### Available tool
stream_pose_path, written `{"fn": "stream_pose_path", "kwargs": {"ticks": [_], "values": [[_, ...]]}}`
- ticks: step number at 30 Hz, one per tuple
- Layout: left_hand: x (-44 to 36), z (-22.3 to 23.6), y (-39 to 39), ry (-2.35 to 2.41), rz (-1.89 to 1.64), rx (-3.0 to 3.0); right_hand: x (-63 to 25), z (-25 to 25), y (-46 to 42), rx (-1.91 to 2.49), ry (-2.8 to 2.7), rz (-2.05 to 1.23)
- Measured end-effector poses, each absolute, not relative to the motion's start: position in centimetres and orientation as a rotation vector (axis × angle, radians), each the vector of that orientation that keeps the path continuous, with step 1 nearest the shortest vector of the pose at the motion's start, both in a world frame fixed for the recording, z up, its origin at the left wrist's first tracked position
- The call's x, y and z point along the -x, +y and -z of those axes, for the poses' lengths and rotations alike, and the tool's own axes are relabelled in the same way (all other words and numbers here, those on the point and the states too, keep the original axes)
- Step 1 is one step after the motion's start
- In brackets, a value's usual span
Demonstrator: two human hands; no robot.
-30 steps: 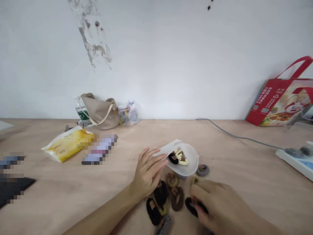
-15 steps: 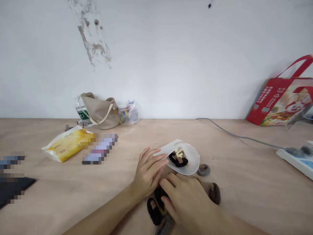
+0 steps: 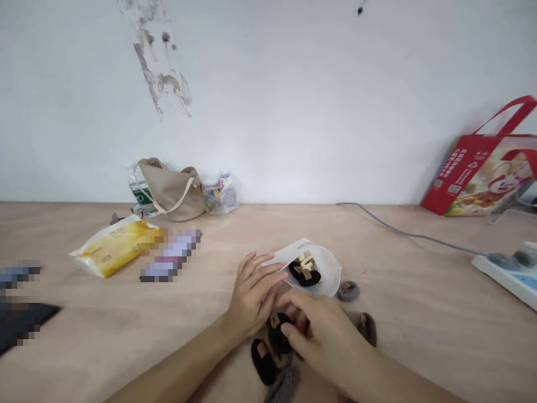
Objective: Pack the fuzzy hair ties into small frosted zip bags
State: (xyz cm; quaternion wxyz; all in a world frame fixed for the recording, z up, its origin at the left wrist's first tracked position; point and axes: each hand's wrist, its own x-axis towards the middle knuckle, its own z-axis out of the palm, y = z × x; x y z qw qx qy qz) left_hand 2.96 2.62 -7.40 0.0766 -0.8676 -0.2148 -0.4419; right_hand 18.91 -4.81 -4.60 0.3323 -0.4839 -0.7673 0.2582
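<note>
My left hand (image 3: 255,296) rests its fingers on the left edge of a translucent white plastic pouch (image 3: 329,271), which lies flat on the table. Inside the pouch is a bundle of black, brown and cream hair ties (image 3: 305,270). My right hand (image 3: 323,336) is pinching a black hair tie (image 3: 279,334) in a loose pile of ties. Another black tie (image 3: 263,361) and a grey knitted tie (image 3: 282,386) lie below it. A grey-brown tie (image 3: 348,291) and a brown tie (image 3: 367,329) sit to the right. My right hand hides part of the pile.
A plywood table (image 3: 377,347) carries a yellow packet (image 3: 113,246), a pixelated item (image 3: 171,256) and a white power strip (image 3: 505,277) with a grey cable (image 3: 415,235). A beige bag (image 3: 171,190) and a red gift bag (image 3: 482,173) stand against the white wall.
My right hand has moved left from the right side of the pile onto the black ties. The ties inside the pouch show more black than one second ago.
</note>
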Motion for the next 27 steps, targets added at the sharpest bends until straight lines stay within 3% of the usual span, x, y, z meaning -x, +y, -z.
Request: {"fn": "stream_pose_path", "kwargs": {"ticks": [4,6,11,13,19,27], "values": [[-3.0,7.2,2.5,-0.654,1.329,2.597,-19.4,4.2,-5.0,1.172,-1.896,-0.802],[-3.0,7.2,2.5,-0.651,1.338,2.604,-20.2,3.7,-4.9,1.120,-1.864,-0.712],[-3.0,7.4,2.5,-0.685,1.336,2.594,-23.3,3.0,-3.4,1.130,-1.896,0.159],[-3.1,7.4,2.5,-0.686,1.352,2.581,-23.7,3.4,-3.1,1.141,-1.975,0.337],[-3.1,7.4,2.8,-0.686,1.379,2.554,-19.1,5.3,-6.1,0.911,-2.375,0.249],[-3.1,7.5,3.1,-0.659,1.408,2.536,-14.9,5.9,-6.1,1.079,-2.539,0.309]]}}
